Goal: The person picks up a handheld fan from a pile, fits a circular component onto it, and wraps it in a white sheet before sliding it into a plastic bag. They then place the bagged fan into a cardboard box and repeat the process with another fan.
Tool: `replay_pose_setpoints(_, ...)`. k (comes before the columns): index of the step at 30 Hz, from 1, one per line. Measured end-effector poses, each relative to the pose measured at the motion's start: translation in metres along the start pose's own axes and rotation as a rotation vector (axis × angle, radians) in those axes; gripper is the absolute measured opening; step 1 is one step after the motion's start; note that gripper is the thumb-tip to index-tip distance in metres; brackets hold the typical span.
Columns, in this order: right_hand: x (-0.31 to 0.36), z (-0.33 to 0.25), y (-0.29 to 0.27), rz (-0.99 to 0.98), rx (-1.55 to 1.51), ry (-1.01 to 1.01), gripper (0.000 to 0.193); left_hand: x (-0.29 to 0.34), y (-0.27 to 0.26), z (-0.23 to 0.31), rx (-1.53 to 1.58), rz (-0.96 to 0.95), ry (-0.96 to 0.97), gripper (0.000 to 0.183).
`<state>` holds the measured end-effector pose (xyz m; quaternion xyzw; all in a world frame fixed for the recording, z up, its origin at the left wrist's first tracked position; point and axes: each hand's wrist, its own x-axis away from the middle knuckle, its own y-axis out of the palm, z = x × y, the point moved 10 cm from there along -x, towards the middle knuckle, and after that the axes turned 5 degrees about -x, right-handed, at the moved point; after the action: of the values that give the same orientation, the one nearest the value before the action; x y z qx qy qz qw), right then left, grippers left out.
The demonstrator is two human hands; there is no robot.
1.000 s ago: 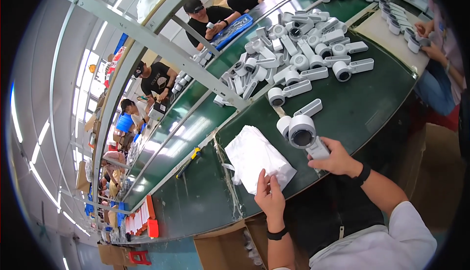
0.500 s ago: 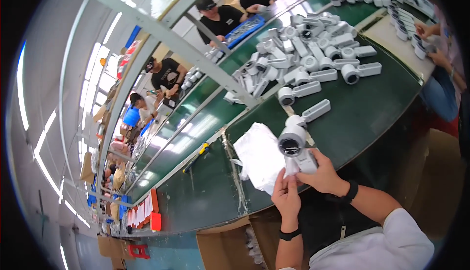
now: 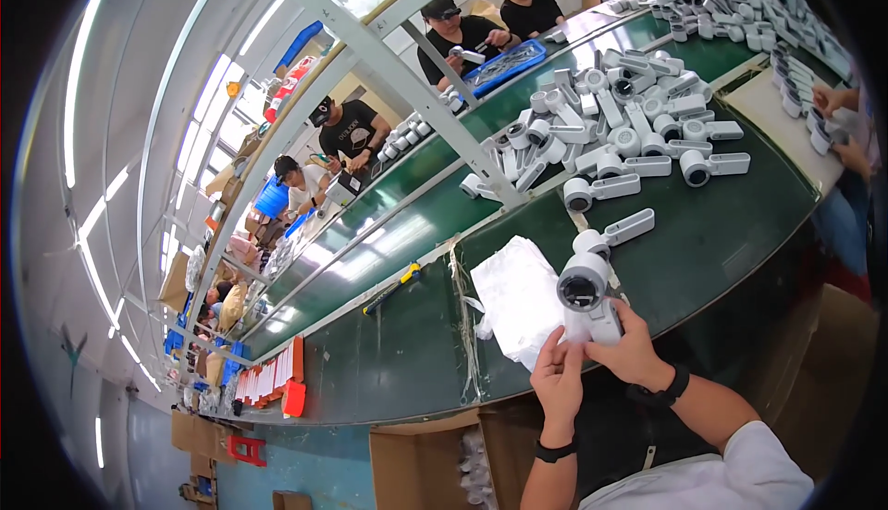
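- Two bare hands at the fan: right hand point(image 3: 636, 353) wrapped round its handle; left hand point(image 3: 558, 382) just beside, on the handle's left.
- Right fingers: holding grey-white fan point(image 3: 594, 297), low on the handle.
- Left fingers: bunched narrow, tips by a pale see-through film point(image 3: 575, 326); cannot tell if film is gripped or handle touched.
- Fan: directly beyond the right fingers, long axis running away and slightly left, dark round front turned back toward the person. Right is the nearer hand.
- White bag stack point(image 3: 514, 299): just beyond left fingers and to their left, on the desk point(image 3: 717, 244).
- Second fan point(image 3: 631, 227): past the held fan's head, lying on desk, handle pointing right and away.
- Fan pile point(image 3: 629, 112): well beyond both sets of fingers.
- Edges: desk's curved near edge close by both hands.
- Room: green desk top stretches right of the right fingers; bag stack and second fan crowd left and far sides.
- Yellow-black tool point(image 3: 393, 289): well left of left fingers.
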<state>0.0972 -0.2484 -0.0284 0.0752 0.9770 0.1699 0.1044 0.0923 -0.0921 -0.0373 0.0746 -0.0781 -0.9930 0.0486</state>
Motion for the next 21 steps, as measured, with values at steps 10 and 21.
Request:
replay_pose_setpoints(10, 0.007, -0.007, 0.001, 0.046, 0.066, -0.004, 0.043, -0.002, -0.007, 0.005, -0.028, -0.006, 0.034, 0.037)
replay_pose_setpoints(21, 0.011, -0.004, -0.005, 0.105, -0.03, -0.008, 0.036, -0.005, -0.014, -0.02, 0.299, -0.087, -0.112, 0.035)
